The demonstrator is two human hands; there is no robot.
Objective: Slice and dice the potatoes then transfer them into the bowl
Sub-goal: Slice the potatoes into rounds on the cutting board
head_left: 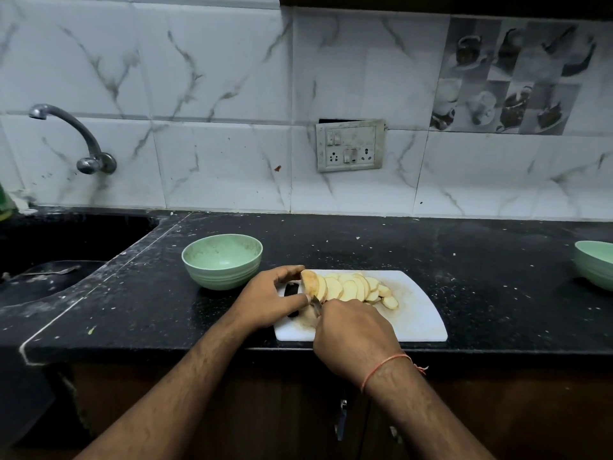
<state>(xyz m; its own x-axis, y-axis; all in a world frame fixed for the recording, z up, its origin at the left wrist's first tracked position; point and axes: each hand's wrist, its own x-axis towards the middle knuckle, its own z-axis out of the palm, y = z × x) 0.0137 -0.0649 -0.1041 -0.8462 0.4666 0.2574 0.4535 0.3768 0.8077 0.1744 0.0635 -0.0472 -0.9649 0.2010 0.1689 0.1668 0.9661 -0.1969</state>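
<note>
A white cutting board (421, 313) lies on the black counter near its front edge. Several pale potato slices (351, 288) lean in a row on it, with the uncut end piece of the potato (308, 281) at the left. My left hand (270, 298) pinches that end piece between fingers and thumb. My right hand (353, 333) grips a knife (316, 305); only a short bit of blade shows at the potato, the handle is hidden in the fist. An empty green bowl (222, 262) stands just left of the board.
A second green bowl (595, 263) sits at the counter's right edge. A dark sink (59, 247) with a spoon and a wall tap (79, 141) is at the left. A switch panel (350, 146) is on the tiled wall behind.
</note>
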